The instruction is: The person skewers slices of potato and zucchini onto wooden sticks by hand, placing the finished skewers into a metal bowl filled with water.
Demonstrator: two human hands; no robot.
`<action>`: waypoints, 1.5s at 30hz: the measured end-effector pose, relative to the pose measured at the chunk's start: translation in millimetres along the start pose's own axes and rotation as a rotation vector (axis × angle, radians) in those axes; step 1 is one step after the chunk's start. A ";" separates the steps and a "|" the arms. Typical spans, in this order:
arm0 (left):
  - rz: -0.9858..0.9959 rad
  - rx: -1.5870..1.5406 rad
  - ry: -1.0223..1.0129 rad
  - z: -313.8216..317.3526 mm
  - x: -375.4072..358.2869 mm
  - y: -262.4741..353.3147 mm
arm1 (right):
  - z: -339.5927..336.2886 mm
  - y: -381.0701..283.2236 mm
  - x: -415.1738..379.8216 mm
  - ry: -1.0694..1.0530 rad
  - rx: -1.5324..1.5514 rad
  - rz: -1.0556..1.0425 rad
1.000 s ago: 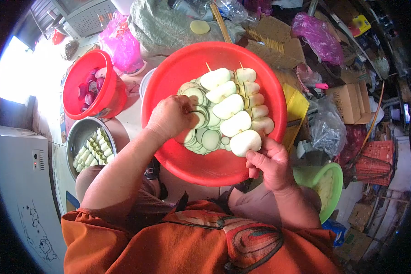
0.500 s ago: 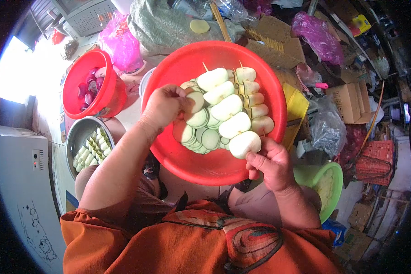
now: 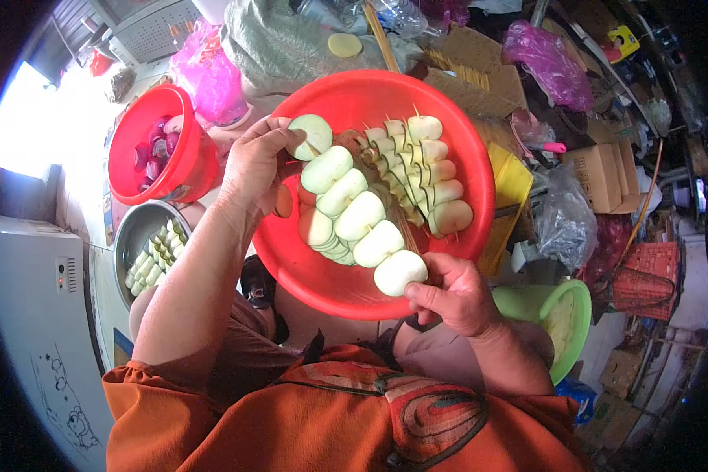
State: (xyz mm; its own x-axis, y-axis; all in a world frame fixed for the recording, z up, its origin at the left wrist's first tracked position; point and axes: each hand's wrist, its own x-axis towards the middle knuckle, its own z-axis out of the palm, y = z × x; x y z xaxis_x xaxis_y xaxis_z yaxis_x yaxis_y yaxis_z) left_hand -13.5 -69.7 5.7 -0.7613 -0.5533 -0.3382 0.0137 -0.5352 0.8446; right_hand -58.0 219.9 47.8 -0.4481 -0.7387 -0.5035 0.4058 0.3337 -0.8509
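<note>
Skewer (image 3: 362,216) of pale slices, held above a red basin (image 3: 322,289) in the head view.
The left hand's (image 3: 252,167) fingers pinch a round slice (image 3: 310,135) at the skewer's tip; the right hand's (image 3: 456,295) fingers grip its lower end. Filled skewers (image 3: 433,169) and loose slices (image 3: 322,236) lie in the basin.

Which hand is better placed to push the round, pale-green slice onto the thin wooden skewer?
Probably the left hand: it holds the round, pale-green slice at the far tip of the wooden skewer. The right hand grips the opposite end, by the nearest threaded slice, so seems better for steadying.
</note>
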 end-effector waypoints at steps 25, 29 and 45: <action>0.023 0.287 -0.035 -0.1 2.0 -9.5 | 3.9 5.0 -0.3 -0.042 -0.113 0.003; 0.000 0.311 0.007 2.9 0.2 -13.3 | 2.8 5.6 -0.2 -0.056 -0.130 0.020; -0.037 0.269 0.017 5.2 1.4 -13.6 | 3.4 9.1 -0.9 -0.057 -0.134 -0.028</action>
State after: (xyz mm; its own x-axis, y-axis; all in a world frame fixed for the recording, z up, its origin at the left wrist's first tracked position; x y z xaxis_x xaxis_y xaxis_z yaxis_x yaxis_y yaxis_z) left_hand -18.1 -59.8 -4.0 -0.7470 -0.5484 -0.3758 -0.1882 -0.3677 0.9107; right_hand -51.2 221.6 41.1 -0.4102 -0.7794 -0.4736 0.2821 0.3853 -0.8786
